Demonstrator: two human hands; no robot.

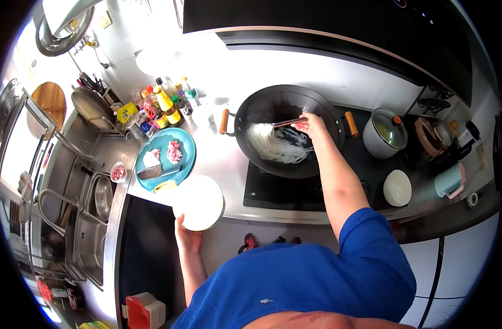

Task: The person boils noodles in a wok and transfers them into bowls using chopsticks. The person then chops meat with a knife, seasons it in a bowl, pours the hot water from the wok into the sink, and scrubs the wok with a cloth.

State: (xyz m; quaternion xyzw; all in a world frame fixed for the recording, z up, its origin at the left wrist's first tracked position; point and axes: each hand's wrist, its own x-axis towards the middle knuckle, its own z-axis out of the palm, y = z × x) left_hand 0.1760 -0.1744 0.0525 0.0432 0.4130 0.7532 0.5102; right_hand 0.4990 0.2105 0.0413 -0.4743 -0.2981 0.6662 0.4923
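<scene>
Chopsticks (288,123) are held in my right hand (310,125), over a black wok (270,101) with wooden handles. Their tips reach into white, noodle-like strands (278,145) in the wok. My left hand (189,234) holds a white plate or bowl (199,203) by its lower edge, left of the wok and at the counter's front. Behind it, a round turquoise board (186,147) bears a cleaver (150,172), a pile of chopped pink meat (174,152) and a paler pile (152,158).
The wok stands on a black cooktop (278,192). To its right are a lidded pot (384,131), a white bowl (397,188) and a light blue container (449,180). Bottles (166,102) stand behind the board. A small bowl of meat (118,172) is near the sink (89,244).
</scene>
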